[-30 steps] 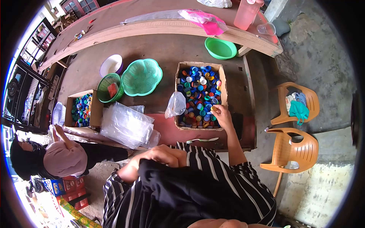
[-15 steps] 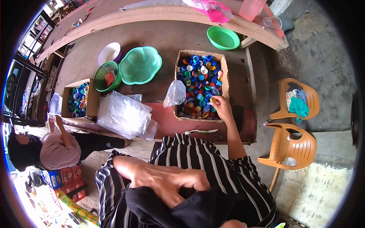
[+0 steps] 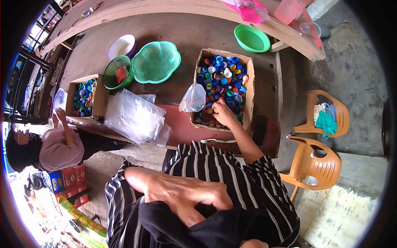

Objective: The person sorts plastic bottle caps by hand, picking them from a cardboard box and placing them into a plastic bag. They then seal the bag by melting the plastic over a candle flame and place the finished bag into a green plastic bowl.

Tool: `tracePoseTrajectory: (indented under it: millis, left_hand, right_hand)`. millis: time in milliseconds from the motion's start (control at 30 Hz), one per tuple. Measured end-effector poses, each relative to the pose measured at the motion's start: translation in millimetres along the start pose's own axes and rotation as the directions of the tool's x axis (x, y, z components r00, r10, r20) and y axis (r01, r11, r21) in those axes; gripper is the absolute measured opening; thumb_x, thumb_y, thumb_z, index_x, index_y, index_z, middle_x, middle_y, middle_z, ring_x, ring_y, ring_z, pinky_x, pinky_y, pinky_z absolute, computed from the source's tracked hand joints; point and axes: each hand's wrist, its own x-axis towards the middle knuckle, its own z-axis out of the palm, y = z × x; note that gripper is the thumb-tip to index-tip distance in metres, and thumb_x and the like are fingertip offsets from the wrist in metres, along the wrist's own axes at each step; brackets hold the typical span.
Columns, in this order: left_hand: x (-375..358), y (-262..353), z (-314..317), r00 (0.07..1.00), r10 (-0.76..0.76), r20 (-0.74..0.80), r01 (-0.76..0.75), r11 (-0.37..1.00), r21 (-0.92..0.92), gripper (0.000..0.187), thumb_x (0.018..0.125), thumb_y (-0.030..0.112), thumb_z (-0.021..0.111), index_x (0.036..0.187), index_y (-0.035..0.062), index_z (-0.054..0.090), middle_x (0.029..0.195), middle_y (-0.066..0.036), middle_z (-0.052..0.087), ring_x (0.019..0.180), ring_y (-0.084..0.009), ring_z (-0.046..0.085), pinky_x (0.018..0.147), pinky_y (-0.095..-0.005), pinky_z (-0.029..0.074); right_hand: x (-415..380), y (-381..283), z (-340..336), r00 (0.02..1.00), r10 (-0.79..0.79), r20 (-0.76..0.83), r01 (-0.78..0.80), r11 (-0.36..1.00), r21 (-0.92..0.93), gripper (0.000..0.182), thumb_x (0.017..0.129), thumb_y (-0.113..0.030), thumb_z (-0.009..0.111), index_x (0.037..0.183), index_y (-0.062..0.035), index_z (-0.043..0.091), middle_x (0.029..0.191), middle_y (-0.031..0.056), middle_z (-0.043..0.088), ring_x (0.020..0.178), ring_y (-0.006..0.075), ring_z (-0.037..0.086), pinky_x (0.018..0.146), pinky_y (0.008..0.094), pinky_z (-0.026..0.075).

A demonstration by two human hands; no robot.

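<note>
My right hand (image 3: 223,113) reaches into a cardboard box (image 3: 249,89) filled with many coloured bottle caps (image 3: 223,81). Its fingers are pinched at a yellow bottle cap (image 3: 215,110) near the lower middle of the pile. Against my chest, my left hand (image 3: 182,196) has its fingers curled into black cloth (image 3: 165,221); its fingertips are partly hidden in the folds. A clear plastic bag (image 3: 193,98) hangs over the box's left edge.
Clear plastic bags (image 3: 134,118), a green basket (image 3: 156,62), a darker green basket (image 3: 118,73), a white bowl (image 3: 122,47), a green basin (image 3: 252,38) and a smaller box (image 3: 99,97) are on the table. A toothbrush (image 3: 218,141) lies in front. Another person (image 3: 62,149) sits left; orange chairs (image 3: 318,163) stand right.
My right hand has moved left, from the box's right side with a yellow cap to the lower middle of the pile. The view has shifted slightly. My left hand stays in the cloth.
</note>
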Motion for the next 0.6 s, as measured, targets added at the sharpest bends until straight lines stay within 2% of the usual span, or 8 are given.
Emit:
tracePoseTrajectory:
  millis: [167, 233, 300, 400, 433, 467, 533, 600]
  left_hand:
    - [-0.2, 0.0, -12.8, 0.991, 0.077, -0.114, -0.071, 0.996, 0.058, 0.051, 0.098, 0.048, 0.046, 0.107, -0.0001, 0.06, 0.113, -0.025, 0.046, 0.098, -0.0413, 0.051, 0.08, -0.0475, 0.045]
    - [-17.9, -14.7, -21.1, 0.98, 0.006, -0.201, 0.01, 0.997, 0.078, 0.043, 0.095, 0.039, 0.056, 0.106, -0.0017, 0.059, 0.112, -0.024, 0.049, 0.102, -0.0412, 0.053, 0.083, -0.046, 0.046]
    - [-24.6, -9.9, -35.0, 0.944, -0.157, -0.291, 0.219, 0.956, 0.194, 0.035, 0.089, 0.028, 0.064, 0.108, -0.0022, 0.06, 0.112, -0.023, 0.052, 0.107, -0.0395, 0.054, 0.087, -0.0442, 0.046]
    - [-47.3, -8.8, -57.0, 0.817, -0.395, -0.419, 0.557, 0.729, 0.399, 0.04, 0.077, 0.008, 0.071, 0.115, -0.0005, 0.062, 0.115, -0.017, 0.056, 0.113, -0.0344, 0.054, 0.091, -0.0419, 0.047]
    - [-59.3, -15.2, -55.4, 0.742, -0.418, -0.524, 0.665, 0.563, 0.491, 0.037, 0.075, -0.001, 0.073, 0.111, 0.0028, 0.066, 0.109, -0.011, 0.059, 0.106, -0.0259, 0.058, 0.091, -0.0384, 0.048]
    - [-72.2, -21.7, -57.0, 0.717, -0.353, -0.601, 0.69, 0.481, 0.541, 0.039, 0.073, -0.004, 0.074, 0.11, 0.005, 0.066, 0.107, -0.009, 0.059, 0.101, -0.0227, 0.06, 0.085, -0.0351, 0.05]
    - [-95.7, -28.3, -60.6, 0.556, -0.298, -0.776, 0.817, 0.368, 0.445, 0.034, 0.077, 0.001, 0.073, 0.11, 0.0054, 0.066, 0.106, -0.009, 0.06, 0.09, -0.0183, 0.063, 0.074, -0.0315, 0.051]
    - [-101.6, -38.2, -65.8, 0.445, -0.101, -0.89, 0.864, 0.309, 0.397, 0.03, 0.081, 0.006, 0.072, 0.111, 0.0058, 0.066, 0.106, -0.009, 0.059, 0.081, -0.0158, 0.062, 0.068, -0.0295, 0.05]
  right_hand:
    - [15.5, -10.3, 16.4, 0.996, -0.092, 0.004, 0.089, 0.948, -0.306, 0.015, 0.078, 0.006, 0.059, 0.092, 0.0021, 0.059, 0.104, 0.0212, 0.049, 0.102, 0.0392, 0.058, 0.084, 0.0426, 0.051]
    - [15.1, -5.6, 14.4, 0.993, -0.114, 0.029, 0.118, 0.952, -0.282, 0.013, 0.077, 0.005, 0.06, 0.09, 0.0023, 0.06, 0.103, 0.0211, 0.049, 0.101, 0.039, 0.058, 0.084, 0.0438, 0.051]
    - [14.3, 9.7, 14.1, 0.987, -0.161, -0.005, 0.156, 0.959, -0.237, 0.011, 0.078, -0.001, 0.066, 0.088, 0.0017, 0.061, 0.1, 0.0183, 0.051, 0.096, 0.0365, 0.059, 0.08, 0.0428, 0.05]
    - [10.5, 15.7, -8.8, 0.998, -0.056, 0.03, 0.053, 0.993, 0.109, 0.014, 0.085, -0.012, 0.069, 0.091, -0.0001, 0.065, 0.095, 0.0149, 0.055, 0.097, 0.031, 0.06, 0.079, 0.0391, 0.049]
    - [9.2, 18.7, -14.2, 0.999, 0.003, 0.053, -0.018, 0.954, 0.298, 0.019, 0.087, -0.019, 0.072, 0.094, -0.0019, 0.066, 0.092, 0.0082, 0.06, 0.087, 0.0199, 0.061, 0.075, 0.0318, 0.048]
    - [5.6, 22.0, -19.0, 0.992, 0.079, 0.101, -0.115, 0.891, 0.44, 0.02, 0.088, -0.02, 0.071, 0.096, -0.0022, 0.065, 0.089, 0.0057, 0.059, 0.082, 0.0161, 0.058, 0.072, 0.0296, 0.047]
    - [-5.1, 7.3, -41.3, 0.954, 0.197, 0.226, -0.299, 0.679, 0.671, 0.022, 0.09, -0.021, 0.071, 0.099, -0.0027, 0.063, 0.085, 0.0008, 0.059, 0.074, 0.0085, 0.053, 0.066, 0.0252, 0.045]
    - [-12.5, -10.2, -50.2, 0.971, 0.225, 0.077, -0.204, 0.625, 0.754, 0.017, 0.092, -0.015, 0.069, 0.101, -0.0032, 0.061, 0.082, -0.0029, 0.056, 0.071, 0.0047, 0.049, 0.064, 0.021, 0.041]
